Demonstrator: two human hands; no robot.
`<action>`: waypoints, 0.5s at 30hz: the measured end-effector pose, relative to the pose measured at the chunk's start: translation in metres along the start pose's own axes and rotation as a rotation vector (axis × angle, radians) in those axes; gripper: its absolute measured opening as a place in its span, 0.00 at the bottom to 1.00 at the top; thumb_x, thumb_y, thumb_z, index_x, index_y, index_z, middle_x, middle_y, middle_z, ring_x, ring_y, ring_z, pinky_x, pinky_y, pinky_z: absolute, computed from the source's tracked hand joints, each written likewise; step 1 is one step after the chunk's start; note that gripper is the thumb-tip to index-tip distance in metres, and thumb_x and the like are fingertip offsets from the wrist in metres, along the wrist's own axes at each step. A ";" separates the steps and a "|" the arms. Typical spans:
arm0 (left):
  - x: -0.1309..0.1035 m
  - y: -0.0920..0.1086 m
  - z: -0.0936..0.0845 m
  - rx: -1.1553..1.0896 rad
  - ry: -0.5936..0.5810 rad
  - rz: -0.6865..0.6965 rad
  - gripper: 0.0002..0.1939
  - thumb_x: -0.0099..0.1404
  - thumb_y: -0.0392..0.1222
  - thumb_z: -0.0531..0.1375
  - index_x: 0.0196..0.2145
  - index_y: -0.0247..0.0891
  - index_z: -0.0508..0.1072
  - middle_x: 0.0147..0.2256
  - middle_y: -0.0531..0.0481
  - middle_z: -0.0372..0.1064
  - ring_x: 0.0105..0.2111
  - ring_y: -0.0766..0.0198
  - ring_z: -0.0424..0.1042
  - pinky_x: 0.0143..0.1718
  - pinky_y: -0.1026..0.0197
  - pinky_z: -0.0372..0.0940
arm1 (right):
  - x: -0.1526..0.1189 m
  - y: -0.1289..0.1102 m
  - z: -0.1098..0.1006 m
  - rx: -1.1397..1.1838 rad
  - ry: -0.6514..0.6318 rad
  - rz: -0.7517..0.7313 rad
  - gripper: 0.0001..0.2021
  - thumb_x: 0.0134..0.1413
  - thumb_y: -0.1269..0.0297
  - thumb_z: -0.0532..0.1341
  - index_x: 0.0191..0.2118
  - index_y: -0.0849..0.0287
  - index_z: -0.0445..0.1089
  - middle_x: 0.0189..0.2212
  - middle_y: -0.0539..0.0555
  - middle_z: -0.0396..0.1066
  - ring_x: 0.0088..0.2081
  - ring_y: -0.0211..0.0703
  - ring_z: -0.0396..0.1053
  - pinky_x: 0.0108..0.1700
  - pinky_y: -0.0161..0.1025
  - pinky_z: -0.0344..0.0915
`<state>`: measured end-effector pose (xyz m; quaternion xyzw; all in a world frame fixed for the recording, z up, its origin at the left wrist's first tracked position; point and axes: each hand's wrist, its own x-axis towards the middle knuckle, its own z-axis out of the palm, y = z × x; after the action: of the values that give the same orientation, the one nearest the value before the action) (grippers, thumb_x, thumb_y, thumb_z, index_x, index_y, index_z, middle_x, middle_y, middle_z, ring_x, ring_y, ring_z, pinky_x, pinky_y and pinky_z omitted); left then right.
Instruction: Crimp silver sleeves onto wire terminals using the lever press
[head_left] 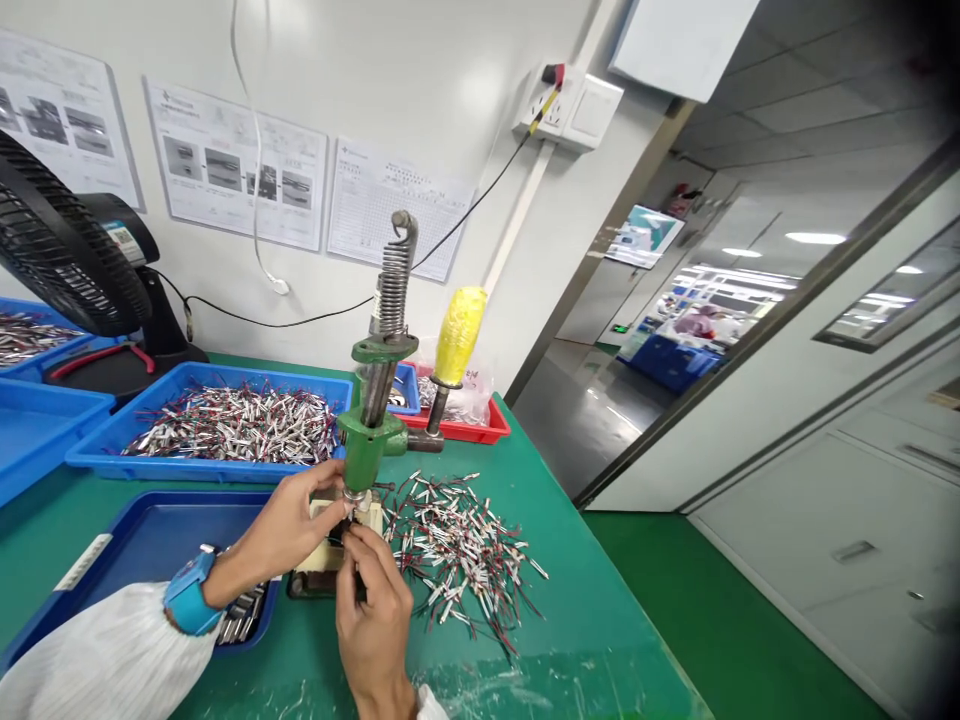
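A green hand press [364,455] with a coil spring on top and a yellow-wrapped lever handle [459,338] stands on the table. My left hand [289,525], with a blue wrist strap [192,596], reaches in from the left; its thumb and fingers close together right under the press head. My right hand [376,610] comes from the front, its fingers pinched at the same spot. What either hand holds is too small and covered to make out. Close to the right hand lies a loose pile of small silver cylinders with red and dark wires [465,550].
A blue tray [97,462] full of wired silver parts sits behind. A dark blue tray [180,500] at left holds several metal pieces [244,615]. A black fan [67,230] stands at far left. A red tray [491,432] is behind the press, near the table's right edge.
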<state>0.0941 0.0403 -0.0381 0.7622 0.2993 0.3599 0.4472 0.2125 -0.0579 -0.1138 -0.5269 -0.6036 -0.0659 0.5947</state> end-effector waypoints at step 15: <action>-0.019 -0.020 0.002 0.031 0.080 0.024 0.21 0.71 0.49 0.59 0.57 0.38 0.74 0.55 0.41 0.76 0.55 0.49 0.74 0.58 0.53 0.67 | 0.072 0.024 -0.088 -0.086 0.199 0.332 0.22 0.62 0.51 0.63 0.54 0.61 0.76 0.52 0.63 0.75 0.53 0.52 0.74 0.55 0.49 0.71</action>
<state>0.0824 0.0325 -0.0617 0.7575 0.3133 0.3909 0.4186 0.3056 -0.0695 -0.0458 -0.6349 -0.4435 -0.0444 0.6311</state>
